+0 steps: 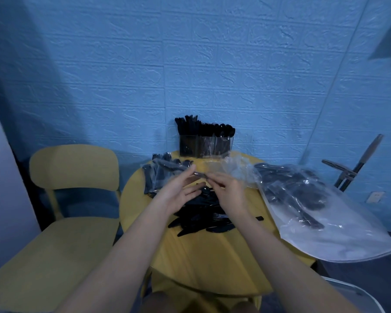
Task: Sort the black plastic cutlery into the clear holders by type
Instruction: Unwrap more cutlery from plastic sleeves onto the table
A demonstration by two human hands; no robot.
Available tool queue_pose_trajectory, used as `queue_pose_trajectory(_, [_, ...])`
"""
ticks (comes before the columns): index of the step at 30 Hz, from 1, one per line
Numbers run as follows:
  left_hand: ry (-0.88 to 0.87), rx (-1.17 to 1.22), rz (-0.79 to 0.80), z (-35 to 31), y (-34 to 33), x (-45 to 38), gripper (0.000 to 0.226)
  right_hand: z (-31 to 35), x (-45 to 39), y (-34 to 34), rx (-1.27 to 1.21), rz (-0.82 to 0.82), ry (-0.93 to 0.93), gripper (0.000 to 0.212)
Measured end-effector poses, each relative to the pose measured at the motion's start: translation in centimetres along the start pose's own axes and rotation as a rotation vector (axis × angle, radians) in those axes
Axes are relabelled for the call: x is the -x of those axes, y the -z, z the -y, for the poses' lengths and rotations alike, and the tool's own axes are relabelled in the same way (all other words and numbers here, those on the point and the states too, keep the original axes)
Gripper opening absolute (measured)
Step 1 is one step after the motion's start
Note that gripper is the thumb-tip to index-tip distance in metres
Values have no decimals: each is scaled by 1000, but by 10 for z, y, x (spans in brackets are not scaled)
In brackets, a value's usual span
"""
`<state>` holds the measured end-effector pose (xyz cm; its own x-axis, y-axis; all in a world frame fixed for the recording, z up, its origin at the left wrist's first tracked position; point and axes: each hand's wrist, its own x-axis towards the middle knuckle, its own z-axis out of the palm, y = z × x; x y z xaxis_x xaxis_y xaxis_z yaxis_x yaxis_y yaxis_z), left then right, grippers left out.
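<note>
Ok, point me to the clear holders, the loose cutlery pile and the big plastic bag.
clear holders (204, 147): head view, front wall of the middle compartment.
loose cutlery pile (203, 220): head view, middle of the heap on the table.
big plastic bag (330, 231): head view, clear film near its lower half.

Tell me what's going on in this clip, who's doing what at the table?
A person at a round yellow table is sorting black plastic cutlery. The left hand and right hand meet above a loose cutlery pile, pinching a small piece between their fingertips; it is too blurred to identify. The clear holders by the wall already stand full of cutlery. Wrapped packs lie left, and a big clear bag of more cutlery lies right.
</note>
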<state>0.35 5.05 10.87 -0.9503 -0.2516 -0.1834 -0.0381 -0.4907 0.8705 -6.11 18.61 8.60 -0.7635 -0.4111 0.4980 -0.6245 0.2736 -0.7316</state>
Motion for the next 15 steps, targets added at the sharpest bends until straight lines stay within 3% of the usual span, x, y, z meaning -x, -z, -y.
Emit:
queue_pose_trajectory(5, [-42, 135, -90, 1, -5, 2, 13, 4, 13, -2, 39, 62, 29, 29])
queue_pose_trajectory(15, [-118, 113, -189, 9, 1, -1, 9, 6, 15, -11, -282, -162, -247, 20])
